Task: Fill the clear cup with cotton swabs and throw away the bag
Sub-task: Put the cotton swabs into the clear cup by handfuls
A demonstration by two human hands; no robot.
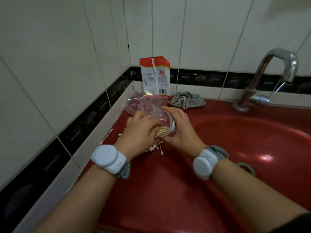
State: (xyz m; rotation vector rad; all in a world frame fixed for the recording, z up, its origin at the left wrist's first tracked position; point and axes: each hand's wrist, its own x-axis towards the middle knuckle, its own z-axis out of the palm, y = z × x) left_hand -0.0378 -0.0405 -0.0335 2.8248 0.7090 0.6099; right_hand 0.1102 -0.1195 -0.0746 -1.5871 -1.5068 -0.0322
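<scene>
My right hand point(180, 130) grips the clear cup point(165, 122), tilted on its side over the red sink ledge point(159, 182). A bundle of wooden-stemmed cotton swabs point(162, 131) sits in the cup's mouth, and my left hand point(139, 133) is closed on that bundle. More loose swabs point(155, 147) lie scattered on the ledge under and beside my left hand. The crumpled clear plastic bag point(141, 104) lies just behind my hands, partly hidden by them.
A red-and-white packet point(154, 76) stands against the tiled wall behind the bag. A grey checked cloth point(187, 100) lies to its right. A chrome tap point(269, 81) stands at the back right, above the red basin with its drain point(245, 167).
</scene>
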